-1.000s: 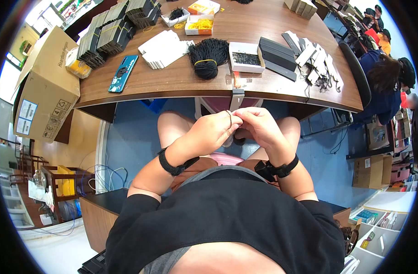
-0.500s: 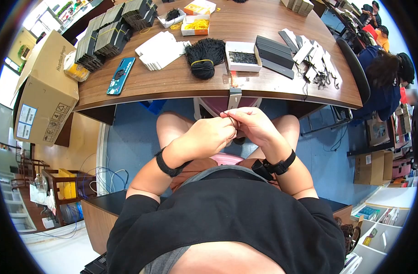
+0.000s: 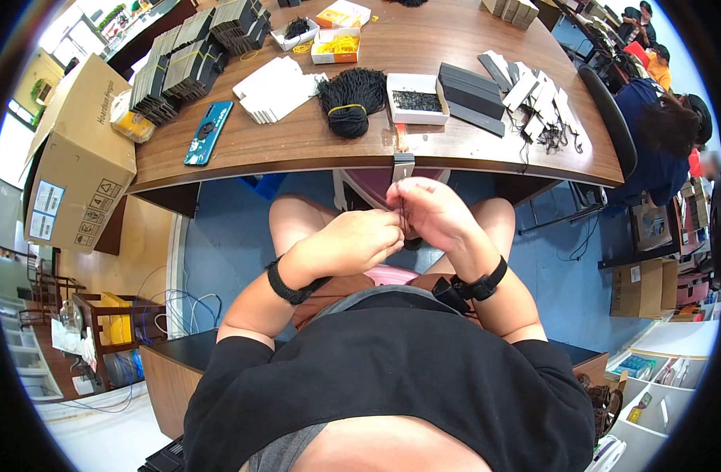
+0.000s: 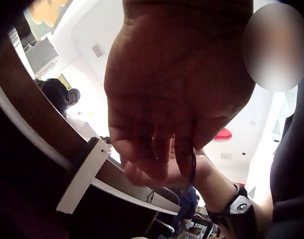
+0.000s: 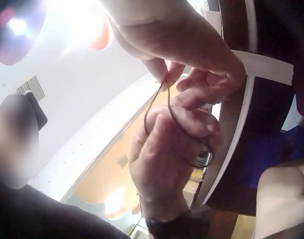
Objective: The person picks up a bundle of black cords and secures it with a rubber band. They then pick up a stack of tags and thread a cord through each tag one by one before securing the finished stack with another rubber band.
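Note:
A thin dark cord [image 5: 171, 112] makes a loop in the right wrist view, running round the fingers of the left hand [image 5: 164, 154]. The right hand [image 5: 177, 35] pinches the cord's upper end between thumb and finger. Seen from the head, the left hand [image 3: 351, 240] has curled fingers and lies close to the right hand [image 3: 439, 216], in front of the table edge. In the left wrist view the left hand [image 4: 177, 79] hides most of the right; a bit of cord [image 4: 194, 167] shows beside its fingers.
On the table [image 3: 297, 149] lie a black cord bundle [image 3: 351, 102], a white box of small black pieces [image 3: 417, 114], white cards [image 3: 274, 88], dark strips [image 3: 471, 98], corded tags [image 3: 545, 106] and a phone [image 3: 209, 134]. A pale strip [image 3: 403, 167] juts from the table edge.
The hands, earlier bunched together at the fingertips, stand slightly apart. The right hand has turned and its fingers have risen; the left has moved slightly down.

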Available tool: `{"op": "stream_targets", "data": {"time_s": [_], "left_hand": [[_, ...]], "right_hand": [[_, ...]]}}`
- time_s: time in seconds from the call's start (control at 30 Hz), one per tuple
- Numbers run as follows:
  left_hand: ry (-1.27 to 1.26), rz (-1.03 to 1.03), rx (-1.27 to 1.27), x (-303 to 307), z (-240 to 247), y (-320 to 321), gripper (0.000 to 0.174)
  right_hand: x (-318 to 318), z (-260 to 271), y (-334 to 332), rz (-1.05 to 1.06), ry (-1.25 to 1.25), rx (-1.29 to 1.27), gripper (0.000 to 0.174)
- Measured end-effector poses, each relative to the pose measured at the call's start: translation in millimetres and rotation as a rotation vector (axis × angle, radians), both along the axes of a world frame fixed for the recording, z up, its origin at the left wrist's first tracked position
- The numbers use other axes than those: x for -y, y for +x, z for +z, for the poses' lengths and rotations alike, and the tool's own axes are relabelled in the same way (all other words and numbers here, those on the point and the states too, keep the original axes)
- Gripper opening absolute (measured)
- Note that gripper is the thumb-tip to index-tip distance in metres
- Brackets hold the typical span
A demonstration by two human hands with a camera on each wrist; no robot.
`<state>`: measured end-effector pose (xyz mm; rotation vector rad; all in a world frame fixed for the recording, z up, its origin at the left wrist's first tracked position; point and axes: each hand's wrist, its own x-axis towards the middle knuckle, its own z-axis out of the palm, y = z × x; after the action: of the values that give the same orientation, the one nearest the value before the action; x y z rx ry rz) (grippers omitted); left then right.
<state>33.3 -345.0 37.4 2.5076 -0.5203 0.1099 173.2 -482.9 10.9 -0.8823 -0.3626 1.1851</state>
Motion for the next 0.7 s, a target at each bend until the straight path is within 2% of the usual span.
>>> {"op": "stream_targets", "data": {"time_s": [0.1, 0.17, 0.2, 0.27, 0.3, 0.33, 0.37, 0.4, 0.47, 0.5, 0.57, 0.6, 0.7], "left_hand": [[-0.159, -0.018, -0.018, -3, -13, 0, 0.02], [-0.469, 0.059, -0.1, -8, -41, 0, 0.024], [-0.624, 0.099, -0.143, -11, -52, -1, 0.028], [-0.606, 0.283, -0.27, -19, -63, -10, 0.033], [-0.596, 0.376, -0.332, -22, -62, -12, 0.036], [-0.808, 0.435, -0.37, -25, -59, -12, 0.04], [-0.814, 0.459, -0.418, -32, -55, -9, 0.043], [-0.9, 0.46, -0.336, -27, -37, -6, 0.042], [-0.95, 0.449, -0.142, -17, -8, 3, 0.038], [-1.041, 0.404, -0.147, -15, -6, 8, 0.037], [-1.219, 0.3, -0.157, -12, -4, 19, 0.036], [-1.422, 0.244, -0.221, -9, -8, 23, 0.028], [-1.753, 0.069, -0.336, -5, -8, 33, 0.021]], "right_hand": [[3, 7, 5, -0.174, 0.142, -0.058, 0.012], [5, 6, 9, -0.281, 0.131, 0.01, 0.01], [6, 10, 7, -0.339, 0.116, 0.123, 0.01], [7, 21, -1, -0.448, 0.083, 0.356, 0.009], [7, 19, -2, -0.513, 0.053, 0.57, 0.009], [7, 15, -2, -0.572, 0.022, 0.783, 0.009], [7, 13, -3, -0.626, -0.01, 0.997, 0.008], [7, 14, -6, -0.63, -0.055, 1.124, 0.01], [2, 14, -12, -0.65, -0.036, 1.214, 0.01], [-2, 15, -14, -0.663, -0.024, 1.259, 0.01], [-8, 16, -18, -0.64, 0.016, 1.181, 0.012], [-11, 16, -20, -0.635, 0.035, 1.118, 0.012], [-15, 11, -17, -0.603, 0.093, 0.894, 0.012]]}}
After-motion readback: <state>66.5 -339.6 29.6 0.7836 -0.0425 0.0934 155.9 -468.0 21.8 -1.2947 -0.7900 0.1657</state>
